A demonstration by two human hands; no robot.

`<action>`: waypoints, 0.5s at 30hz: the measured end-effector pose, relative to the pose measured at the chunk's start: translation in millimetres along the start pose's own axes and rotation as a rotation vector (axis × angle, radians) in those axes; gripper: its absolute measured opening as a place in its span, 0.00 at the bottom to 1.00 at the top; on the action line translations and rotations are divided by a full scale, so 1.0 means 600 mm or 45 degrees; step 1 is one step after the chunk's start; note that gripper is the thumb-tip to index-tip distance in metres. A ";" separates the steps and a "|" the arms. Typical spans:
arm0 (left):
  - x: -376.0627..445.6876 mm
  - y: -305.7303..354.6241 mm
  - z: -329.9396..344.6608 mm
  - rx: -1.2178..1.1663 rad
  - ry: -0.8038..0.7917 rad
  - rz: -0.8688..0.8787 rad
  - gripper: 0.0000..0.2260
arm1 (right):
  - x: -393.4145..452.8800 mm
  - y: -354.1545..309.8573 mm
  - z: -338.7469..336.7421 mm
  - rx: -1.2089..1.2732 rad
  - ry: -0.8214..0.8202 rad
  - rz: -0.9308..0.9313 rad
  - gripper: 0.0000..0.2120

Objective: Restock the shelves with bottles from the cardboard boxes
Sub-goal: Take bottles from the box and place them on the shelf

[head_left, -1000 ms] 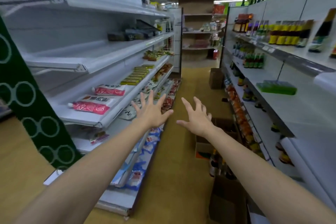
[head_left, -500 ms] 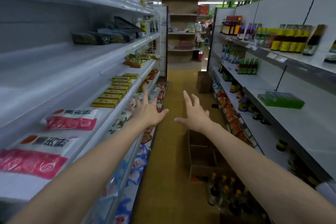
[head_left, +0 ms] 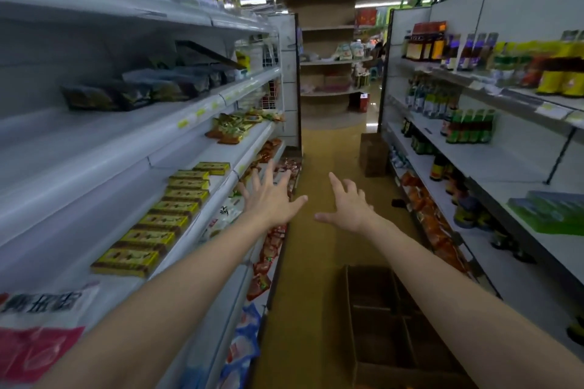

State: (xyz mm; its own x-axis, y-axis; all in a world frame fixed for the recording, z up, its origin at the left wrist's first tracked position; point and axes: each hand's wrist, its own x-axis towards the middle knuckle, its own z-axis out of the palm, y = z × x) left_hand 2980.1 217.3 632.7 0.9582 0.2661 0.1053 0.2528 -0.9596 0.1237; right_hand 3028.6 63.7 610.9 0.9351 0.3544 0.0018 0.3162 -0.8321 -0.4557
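Both my arms reach out over a shop aisle. My left hand (head_left: 270, 197) and my right hand (head_left: 347, 207) are spread flat with straight fingers and hold nothing. An open cardboard box (head_left: 388, 319) lies on the floor below my right arm, with dividers inside and no bottles that I can make out. A second, closed cardboard box (head_left: 373, 153) stands further down the aisle by the right shelving. Bottles (head_left: 471, 126) stand in rows on the right shelves (head_left: 505, 164), with more bottles with yellow labels (head_left: 559, 79) on the shelf above.
The left shelves (head_left: 126, 151) carry yellow flat packs (head_left: 158, 221), dark bags and red-and-white pouches, with bagged goods along the bottom row. The yellow floor (head_left: 322, 174) runs ahead to a round brown display stand (head_left: 328, 50) at the aisle's end.
The view has moved forward down the aisle. The crate of bottles seen low in the earlier frames has slid out of sight, and the open box lies nearer. Both hands stay spread and empty.
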 end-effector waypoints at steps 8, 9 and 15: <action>0.231 0.018 0.050 0.058 -0.091 0.037 0.34 | 0.213 0.038 0.002 0.003 -0.069 0.000 0.47; 0.264 0.020 0.058 0.053 -0.106 0.045 0.34 | 0.243 0.044 0.004 0.002 -0.062 0.017 0.47; 0.482 0.012 0.104 -0.021 -0.114 0.103 0.32 | 0.460 0.063 0.004 -0.022 0.041 0.101 0.47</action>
State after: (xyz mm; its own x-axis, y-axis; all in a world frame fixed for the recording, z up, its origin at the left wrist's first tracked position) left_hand 3267.3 281.8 602.5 0.9837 0.1779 0.0273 0.1727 -0.9757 0.1347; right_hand 3298.1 131.2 592.1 0.9619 0.2734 -0.0051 0.2433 -0.8644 -0.4400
